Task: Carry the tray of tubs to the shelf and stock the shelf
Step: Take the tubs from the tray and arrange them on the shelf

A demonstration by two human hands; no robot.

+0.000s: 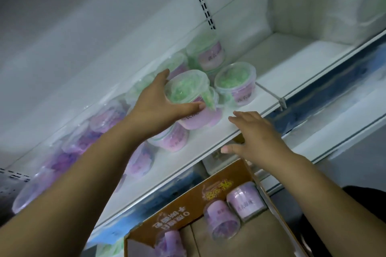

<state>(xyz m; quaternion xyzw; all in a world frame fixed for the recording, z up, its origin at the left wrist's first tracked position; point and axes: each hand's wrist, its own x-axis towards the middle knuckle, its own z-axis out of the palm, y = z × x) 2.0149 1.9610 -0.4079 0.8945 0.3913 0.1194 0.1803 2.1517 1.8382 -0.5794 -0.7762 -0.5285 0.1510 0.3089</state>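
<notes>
Stocking is running well along: left hand (158,108) is gripping a green-filled tub (188,96) on the shelf (231,129), fingers (164,74) curled round it; right hand (257,137) is hovering spread, empty; three tubs (221,219) are lying in the cardboard tray (188,204).

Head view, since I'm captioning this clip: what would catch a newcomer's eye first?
The left hand grips a green-filled tub among other tubs on the white shelf, near the middle of the picture. The right hand hovers open by the shelf's front edge. Below it, a cardboard tray holds purple tubs lying on their sides.
</notes>
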